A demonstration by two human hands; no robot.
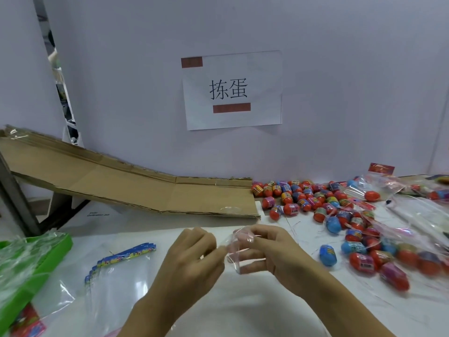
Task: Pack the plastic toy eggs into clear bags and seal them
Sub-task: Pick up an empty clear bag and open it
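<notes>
Packing looks barely begun: loose red, blue and purple plastic toy eggs [340, 215] lie right of the brown cardboard ramp [121, 183]. Left hand [192, 259] and right hand [269, 251] pinch a crumpled clear bag [237, 249], seemingly empty.

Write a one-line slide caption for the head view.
Both hands, left hand and right hand, hold a clear bag beside loose toy eggs on the table.

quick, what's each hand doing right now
Left hand: pinching one edge of the clear bag.
Right hand: fingers curled round the same bag, holding it.
</notes>
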